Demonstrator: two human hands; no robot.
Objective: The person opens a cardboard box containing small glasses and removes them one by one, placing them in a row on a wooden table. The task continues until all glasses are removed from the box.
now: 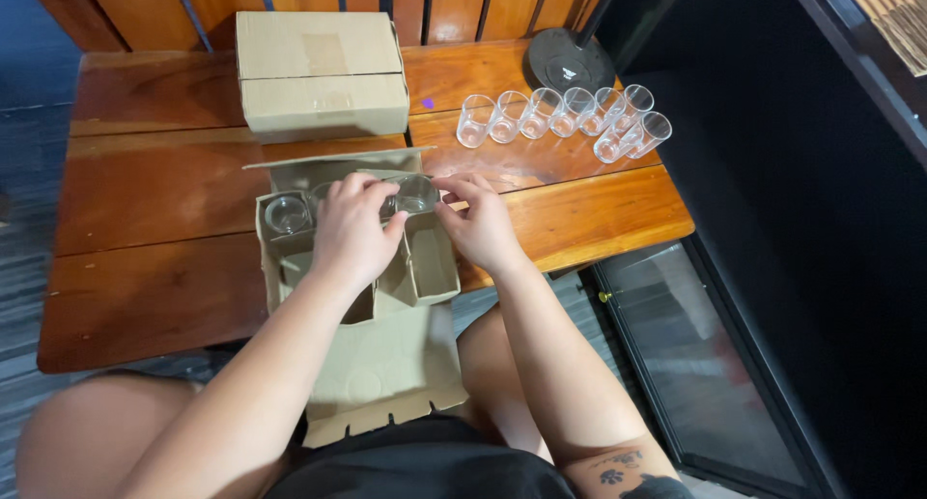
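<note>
Both my hands on a glass in the open box.

My left hand (pixel 352 230) and right hand (pixel 480 224) pinch a glass (pixel 416 194) from either side, fingers closed on its rim, in the far right cell of the open box (pixel 425 267) at the table's (pixel 145 267) near edge. Another glass (pixel 287 214) sits in the far left cell. A closed box (pixel 322 74) lies behind; a row of glasses (pixel 570 117) stands to the right, near a black base (pixel 568 62).

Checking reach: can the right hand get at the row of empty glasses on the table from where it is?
Probably yes: the right hand is at the open box, and bare table lies between it and the row of glasses.
</note>
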